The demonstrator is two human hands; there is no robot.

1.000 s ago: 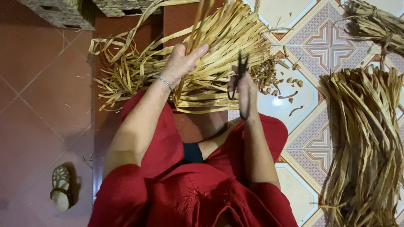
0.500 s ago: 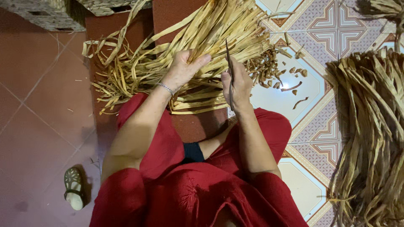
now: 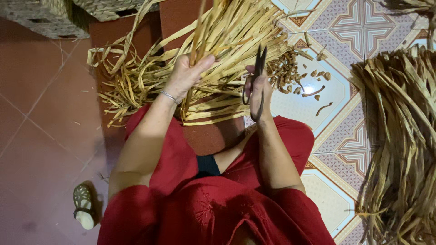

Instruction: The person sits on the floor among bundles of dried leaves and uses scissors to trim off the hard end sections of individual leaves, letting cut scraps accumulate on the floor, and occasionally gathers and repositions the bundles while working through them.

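dried straw-coloured reed strips (image 3: 218,59) fan out on the floor just beyond both hands, long axis running up and away to the right. left hand (image 3: 186,75) is clamped round a few raised strips. right hand (image 3: 259,90) grips dark scissors (image 3: 256,77), blades nearly closed, pointing up beside that bunch. cut scraps (image 3: 295,72) lie right of the scissors.
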